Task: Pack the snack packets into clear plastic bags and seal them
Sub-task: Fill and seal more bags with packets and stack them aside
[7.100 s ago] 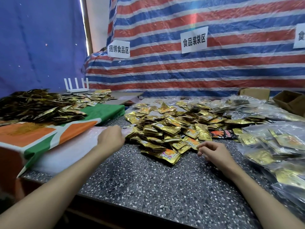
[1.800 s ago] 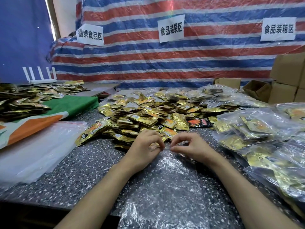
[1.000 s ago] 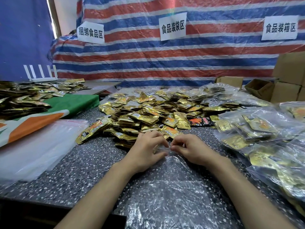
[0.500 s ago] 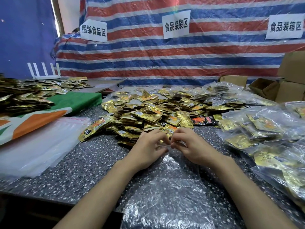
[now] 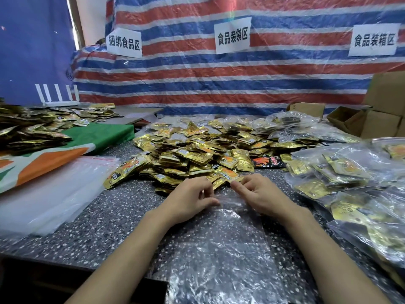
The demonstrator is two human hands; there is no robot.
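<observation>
A clear bag (image 5: 219,249) is lying flat and empty on the tabletop (image 5: 114,216), just in front of the heap of snack packets (image 5: 197,154). Its far edge is being pinched by the left hand (image 5: 190,199) and the right hand (image 5: 263,196), fingers curled onto the film. The film is being judged thin, limp and clingy, so the mouth's two layers are best being gripped separately and peeled apart; the packets are being judged light and slick.
</observation>
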